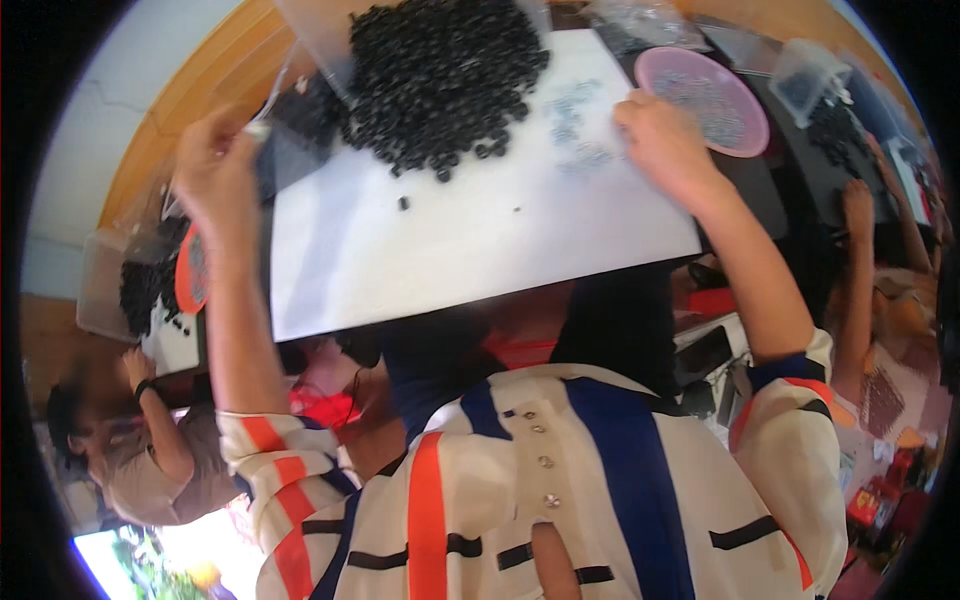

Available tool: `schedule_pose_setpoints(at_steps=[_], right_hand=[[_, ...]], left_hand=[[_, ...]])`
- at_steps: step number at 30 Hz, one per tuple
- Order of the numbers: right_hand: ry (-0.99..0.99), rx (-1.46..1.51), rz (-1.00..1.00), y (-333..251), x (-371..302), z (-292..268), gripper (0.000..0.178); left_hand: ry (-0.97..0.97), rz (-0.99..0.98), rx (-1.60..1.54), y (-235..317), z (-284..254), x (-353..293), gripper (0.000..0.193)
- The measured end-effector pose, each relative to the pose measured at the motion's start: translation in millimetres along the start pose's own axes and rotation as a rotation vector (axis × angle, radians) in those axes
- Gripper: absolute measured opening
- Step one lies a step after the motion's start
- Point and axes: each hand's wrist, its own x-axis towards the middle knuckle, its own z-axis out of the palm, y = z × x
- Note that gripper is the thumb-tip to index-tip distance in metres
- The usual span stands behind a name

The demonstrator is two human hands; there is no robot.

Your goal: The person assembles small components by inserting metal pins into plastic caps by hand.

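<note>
Raised at the far left is my left hand (pixel 215 165), its fingers pinched beside a small whitish thing (pixel 258 130) that is too blurred to name. My right hand (pixel 665 145) rests at the right edge of a white board (pixel 480 240), fingers curled, next to a pink bowl (pixel 644 70) of small silvery pieces; whatever its fingers hold is hidden. A big heap of small black round parts (pixel 440 80) spills onto the board from a clear bin (pixel 305 40). Small silvery pieces (pixel 570 120) lie scattered between the heap and my right hand.
One loose black part (pixel 404 203) lies in front of the heap. An orange bowl (pixel 188 270) stands left of my forearm. Other people sit at both sides: a person (pixel 150 440) at left, and another person's arm (pixel 858 260) at right beside more black parts (pixel 835 135).
</note>
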Motion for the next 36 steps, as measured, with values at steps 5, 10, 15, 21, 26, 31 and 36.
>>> schedule_pose_setpoints(at_steps=[5,10,15,21,26,31,36], right_hand=[[0.064,0.0,-0.125,-2.5,-2.3,-5.7,0.009],[-0.017,-0.085,-0.176,-4.5,-0.9,-10.4,0.012],[0.027,-0.103,-0.225,-9.0,-1.8,-13.4,0.014],[0.007,-0.109,-0.196,-0.5,-4.5,-10.6,0.015],[0.022,-0.041,-0.101,-0.3,-7.0,-14.3,0.013],[0.165,0.384,-0.028,-13.4,-14.6,-26.5,0.009],[0.114,1.156,-0.032,-73.9,-19.8,-31.8,0.007]], left_hand=[[-0.292,-0.109,-0.149,42.2,28.5,-90.6,0.013],[-0.38,-0.109,-0.228,43.7,56.4,-110.8,0.014],[-0.447,0.213,-0.08,58.6,82.2,-92.3,0.017],[-0.51,0.364,0.209,62.0,93.5,-84.8,0.011],[-0.594,0.417,0.356,58.3,91.3,-81.1,0.008],[-0.573,0.008,-0.103,74.3,74.3,-94.0,0.014],[-0.541,-0.956,-0.99,104.3,62.1,-113.1,0.024]])
